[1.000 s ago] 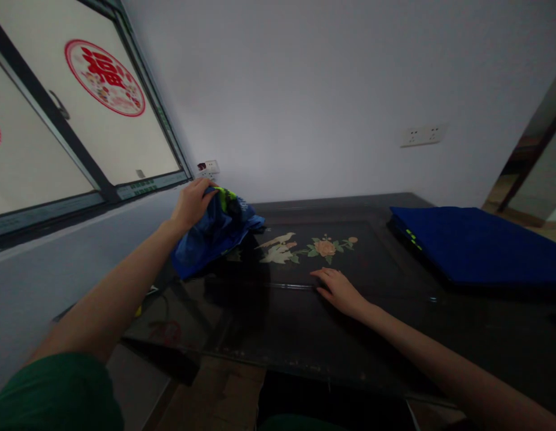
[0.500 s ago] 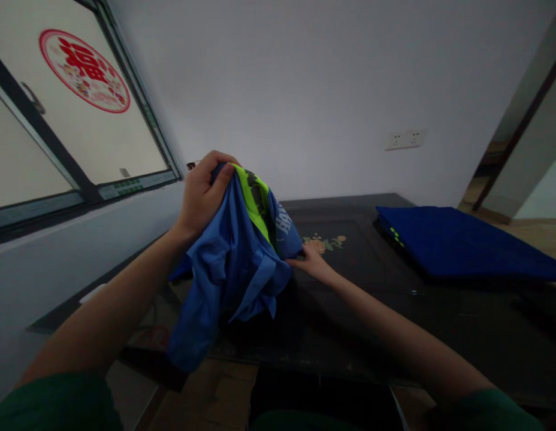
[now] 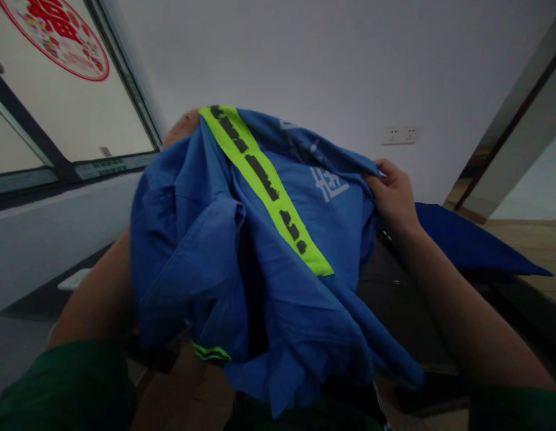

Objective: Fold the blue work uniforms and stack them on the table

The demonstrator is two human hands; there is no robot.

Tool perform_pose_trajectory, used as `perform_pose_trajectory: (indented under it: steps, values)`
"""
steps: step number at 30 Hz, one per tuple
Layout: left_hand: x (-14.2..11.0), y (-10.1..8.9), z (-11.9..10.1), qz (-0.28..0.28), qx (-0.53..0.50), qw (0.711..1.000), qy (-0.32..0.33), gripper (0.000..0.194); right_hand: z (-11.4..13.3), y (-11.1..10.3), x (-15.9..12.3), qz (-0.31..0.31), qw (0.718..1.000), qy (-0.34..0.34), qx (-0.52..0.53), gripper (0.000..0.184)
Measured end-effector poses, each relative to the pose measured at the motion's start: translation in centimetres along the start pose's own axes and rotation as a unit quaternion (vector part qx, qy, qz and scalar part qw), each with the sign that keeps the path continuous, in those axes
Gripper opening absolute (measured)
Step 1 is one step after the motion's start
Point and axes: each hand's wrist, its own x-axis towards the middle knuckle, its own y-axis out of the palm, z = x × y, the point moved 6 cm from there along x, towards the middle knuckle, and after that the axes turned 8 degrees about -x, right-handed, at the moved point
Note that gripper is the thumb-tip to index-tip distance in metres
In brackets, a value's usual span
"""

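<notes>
A crumpled blue shirt with a neon yellow-green stripe and white lettering hangs in the air close in front of me, filling the middle of the view. My left hand grips its top left edge; only a bit of the hand shows above the cloth. My right hand pinches the shirt's right edge, fingers closed on the fabric. Most of the dark table lies hidden behind the shirt.
A folded dark blue cloth lies on the table at the right. A window with a red round paper decoration is at the left. A wall socket sits on the white wall. A doorway opens at the far right.
The shirt went from lying on the table's left to being lifted high toward me. My right hand left the tabletop and took hold of the shirt's right edge.
</notes>
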Motion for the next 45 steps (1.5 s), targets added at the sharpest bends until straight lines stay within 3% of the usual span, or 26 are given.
perform_pose_trajectory:
  steps: [3,7,9,11,14,18,21,23,25,27,30,34,37,42,45]
  values:
    - [-2.6,4.6,5.7,0.087,0.031,0.987,-0.129,0.038,-4.2,1.3,2.0,0.048,0.984,0.002,-0.17,0.021]
    - [-9.4,9.1,11.4,0.176,0.081,0.96,-0.203,0.015,-11.3,3.8,0.1,0.186,0.943,0.076,-0.265,0.024]
    - [-13.0,10.1,13.4,0.223,0.095,0.941,-0.235,0.009,-12.9,3.7,-1.7,0.206,0.936,0.092,-0.271,0.027]
    - [-16.1,10.5,14.5,0.271,0.093,0.923,-0.258,0.011,-12.5,3.0,-3.4,0.225,0.933,0.081,-0.269,0.026]
    - [-19.1,11.2,13.8,0.341,0.068,0.904,-0.25,0.028,-8.0,2.0,-6.7,0.284,0.931,0.027,-0.226,0.025]
    - [-20.6,12.3,9.9,0.382,0.029,0.906,-0.179,0.037,0.2,1.7,-13.0,0.36,0.915,-0.014,-0.184,0.023]
    - [-21.5,13.1,7.2,0.41,0.019,0.901,-0.138,0.034,3.1,2.7,-18.1,0.386,0.897,-0.028,-0.212,0.042]
    - [-22.2,13.5,6.5,0.419,0.037,0.898,-0.127,0.031,2.6,3.6,-20.3,0.395,0.892,-0.019,-0.218,0.049]
    - [-22.8,13.5,6.5,0.421,0.045,0.897,-0.128,0.024,0.9,3.8,-20.8,0.386,0.902,0.015,-0.195,0.041]
    - [-23.1,13.2,6.6,0.411,0.032,0.901,-0.135,0.022,-1.0,3.0,-19.6,0.343,0.924,0.06,-0.159,0.03]
    - [-23.2,12.3,6.8,0.378,0.01,0.913,-0.152,0.025,-3.1,0.1,-16.3,0.234,0.959,0.113,-0.118,0.025]
    - [-24.3,12.2,6.7,0.371,0.004,0.914,-0.166,0.036,-5.0,-3.2,-12.9,0.139,0.975,0.132,-0.113,0.027]
    - [-25.7,12.8,7.0,0.367,0.008,0.915,-0.169,0.042,-7.2,-3.8,-12.3,0.167,0.965,0.126,-0.156,0.027]
    - [-27.4,13.2,8.2,0.366,-0.01,0.907,-0.209,0.044,-10.8,-3.9,-15.0,0.326,0.905,0.101,-0.253,0.026]
    - [-27.3,12.6,8.0,0.341,-0.069,0.904,-0.248,0.043,-9.4,-4.7,-15.8,0.281,0.89,0.043,-0.357,0.026]
